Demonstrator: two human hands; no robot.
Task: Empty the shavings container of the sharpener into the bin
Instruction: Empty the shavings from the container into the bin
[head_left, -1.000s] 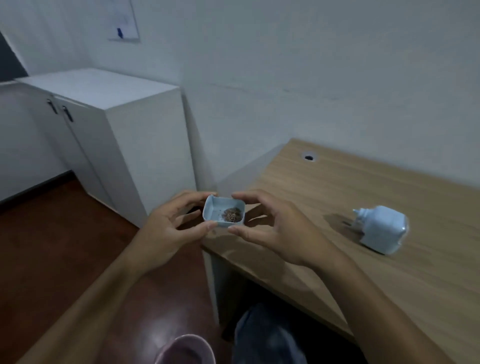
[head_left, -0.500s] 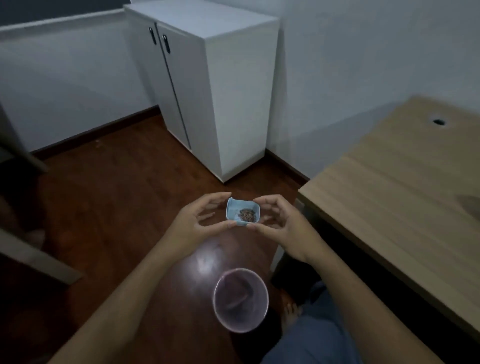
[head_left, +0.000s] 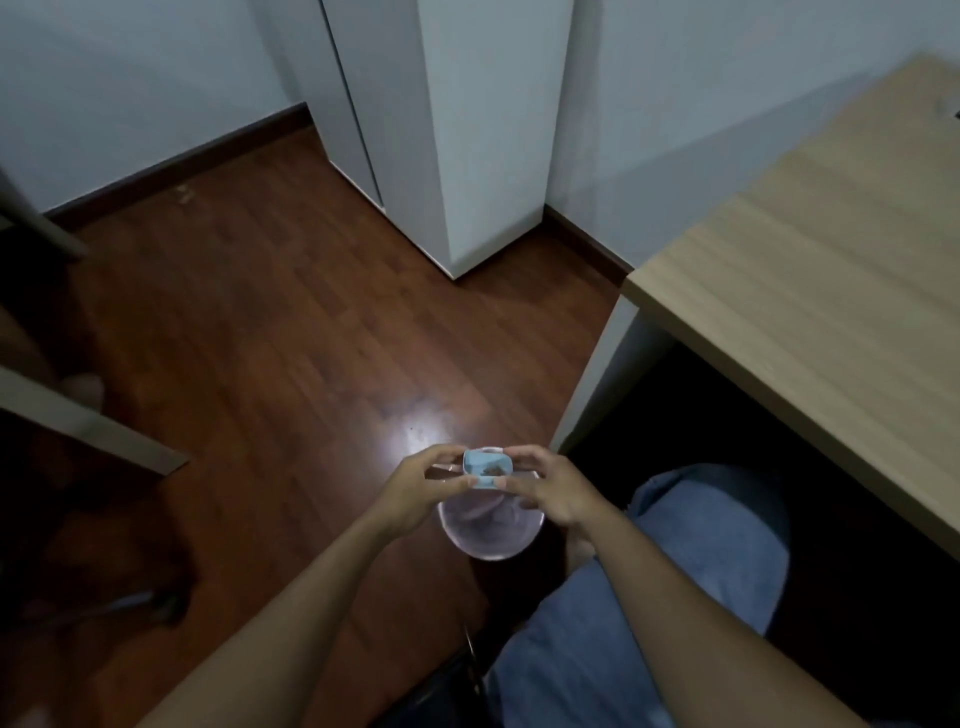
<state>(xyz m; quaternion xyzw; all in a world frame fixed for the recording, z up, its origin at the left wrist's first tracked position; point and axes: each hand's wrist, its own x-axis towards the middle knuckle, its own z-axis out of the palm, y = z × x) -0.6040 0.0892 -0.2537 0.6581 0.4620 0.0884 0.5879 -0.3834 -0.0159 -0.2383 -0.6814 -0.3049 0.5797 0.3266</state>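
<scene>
Head view, single frame. The shavings container (head_left: 487, 467), a small pale-blue open tray, is held in the air between both hands, directly above the bin (head_left: 491, 525). Its open side faces up and toward the camera; a dark clump of shavings (head_left: 493, 471) sits inside, toward its right half.

Left hand (head_left: 415, 493): thumb and fingers curled in, pinching the left end of the container, fingertips touching its wall. Right hand (head_left: 550, 491): same pinch on the right end, thumb at the near edge, fingers over the far edge. Both hands closed on the container, not spread.

Bin: round, translucent pinkish, standing on the dark wooden floor (head_left: 260, 338), partly hidden by the hands and container. It stands just beside the person's knee in blue trousers (head_left: 675, 571).

Worktop (head_left: 810, 291), light wood, at right, well apart from the container. White cabinet (head_left: 467, 130) against the far wall.
</scene>
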